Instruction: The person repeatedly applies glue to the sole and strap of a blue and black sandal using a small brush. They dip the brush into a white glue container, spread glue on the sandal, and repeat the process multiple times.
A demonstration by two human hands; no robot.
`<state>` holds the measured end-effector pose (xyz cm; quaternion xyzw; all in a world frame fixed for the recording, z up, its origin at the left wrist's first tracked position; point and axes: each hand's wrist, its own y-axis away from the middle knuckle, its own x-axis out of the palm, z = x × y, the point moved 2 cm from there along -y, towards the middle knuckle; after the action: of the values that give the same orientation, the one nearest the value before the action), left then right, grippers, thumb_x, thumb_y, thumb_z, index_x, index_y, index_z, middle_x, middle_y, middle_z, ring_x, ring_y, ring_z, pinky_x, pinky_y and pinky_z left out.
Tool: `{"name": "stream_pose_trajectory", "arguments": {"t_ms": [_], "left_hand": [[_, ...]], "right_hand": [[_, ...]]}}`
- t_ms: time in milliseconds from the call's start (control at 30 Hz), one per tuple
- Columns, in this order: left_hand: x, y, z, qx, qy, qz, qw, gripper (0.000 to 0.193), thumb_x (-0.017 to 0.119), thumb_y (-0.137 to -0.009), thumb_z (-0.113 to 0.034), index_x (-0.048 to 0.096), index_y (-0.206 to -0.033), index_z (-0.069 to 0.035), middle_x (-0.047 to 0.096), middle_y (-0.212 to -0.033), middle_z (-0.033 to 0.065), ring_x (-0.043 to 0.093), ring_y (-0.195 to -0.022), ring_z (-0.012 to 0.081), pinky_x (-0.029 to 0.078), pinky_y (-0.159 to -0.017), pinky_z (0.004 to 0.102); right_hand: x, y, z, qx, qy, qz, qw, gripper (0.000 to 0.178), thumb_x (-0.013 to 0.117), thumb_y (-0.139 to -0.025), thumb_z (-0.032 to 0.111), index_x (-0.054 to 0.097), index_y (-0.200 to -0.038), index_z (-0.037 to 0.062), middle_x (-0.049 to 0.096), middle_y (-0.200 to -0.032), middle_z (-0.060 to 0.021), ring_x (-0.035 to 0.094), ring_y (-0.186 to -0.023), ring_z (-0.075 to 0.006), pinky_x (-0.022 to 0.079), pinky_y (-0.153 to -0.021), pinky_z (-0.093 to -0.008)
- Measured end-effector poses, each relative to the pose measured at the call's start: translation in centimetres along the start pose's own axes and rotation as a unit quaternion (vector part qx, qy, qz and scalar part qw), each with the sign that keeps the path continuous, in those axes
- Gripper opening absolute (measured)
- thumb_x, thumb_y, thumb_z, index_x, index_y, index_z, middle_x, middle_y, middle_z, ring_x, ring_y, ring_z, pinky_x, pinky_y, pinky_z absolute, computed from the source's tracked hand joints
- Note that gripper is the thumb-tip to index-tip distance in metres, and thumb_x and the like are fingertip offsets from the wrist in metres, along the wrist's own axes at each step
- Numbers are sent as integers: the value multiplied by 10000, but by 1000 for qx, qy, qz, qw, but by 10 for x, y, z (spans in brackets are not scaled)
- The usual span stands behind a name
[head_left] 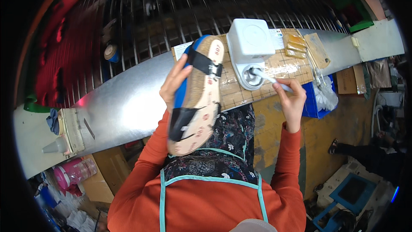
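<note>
we hold a sandal (198, 99) up in our left hand (174, 84), fingers wrapped around its blue edge, so the tan insole and its two black straps face us. it hangs in the air above the near edge of the bench (124, 103), over our lap, touching nothing else. our right hand (292, 101) is closed around the handle of a small brush (268, 77), whose tip sits in the round well of a white pot (251, 51). that pot stands on a gridded mat (283, 66) toward the right end of the bench, with some yellow pieces (296, 45) lying just beyond it at the far right of the mat.

judging from this, we are at the loading step: the brush is being charged from the pot, probably with glue, while the sandal waits. whether the bristles carry anything we cannot tell.

the next move likely calls for lifting the brush clear without dripping on the mat, carrying it left to the sandal, and tilting the sandal so the target area meets the bristles. our left hand needs a steady grip with the fingers kept clear of the surface being coated.
</note>
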<state>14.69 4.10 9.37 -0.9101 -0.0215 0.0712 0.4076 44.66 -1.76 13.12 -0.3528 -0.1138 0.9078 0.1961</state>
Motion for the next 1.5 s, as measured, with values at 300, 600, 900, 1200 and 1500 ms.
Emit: {"name": "stream_pose_trajectory", "arguments": {"t_ms": [300, 600, 900, 1200, 1500], "left_hand": [[-4, -27, -13, 115, -208, -63, 969, 331, 723, -772, -87, 699, -1096, -21, 675, -1173, 193, 630, -1142, 369, 490, -987, 472], [-24, -12, -17, 144, -262, -42, 953, 349, 729, -764, -101, 701, -1110, -70, 683, -1167, 163, 635, -1135, 364, 487, -983, 506], [-28, -12, -22, 146, -251, -45, 956, 312, 738, -758, -105, 715, -1068, -79, 689, -1154, 151, 640, -1123, 367, 495, -976, 506], [-31, -17, -23, 166, -251, -33, 953, 324, 738, -757, -107, 715, -1080, -96, 693, -1152, 136, 639, -1130, 355, 498, -976, 494], [-30, -18, -26, 169, -248, -23, 953, 331, 737, -757, -115, 714, -1087, -108, 692, -1158, 126, 640, -1131, 351, 500, -972, 492]], "right_hand": [[39, 17, 102, -107, -143, -65, 982, 178, 765, -794, 19, 747, -971, 30, 618, -1017, -68, 546, -827, -113, 440, -651, -228], [88, 25, 96, -11, -269, -3, 963, 125, 712, -856, 26, 734, -976, 2, 563, -993, -51, 510, -787, -88, 425, -613, -215], [84, -8, 101, -77, -153, -93, 981, 161, 752, -835, 84, 758, -996, 73, 565, -991, -29, 485, -728, -75, 382, -642, -232], [68, -11, 96, -213, -10, -111, 971, 238, 809, -748, 125, 776, -983, 145, 613, -973, -25, 506, -765, -124, 332, -762, -293], [60, -13, 96, -184, -14, -113, 976, 240, 809, -746, 135, 777, -983, 157, 620, -949, -21, 519, -771, -144, 323, -770, -297]]}}
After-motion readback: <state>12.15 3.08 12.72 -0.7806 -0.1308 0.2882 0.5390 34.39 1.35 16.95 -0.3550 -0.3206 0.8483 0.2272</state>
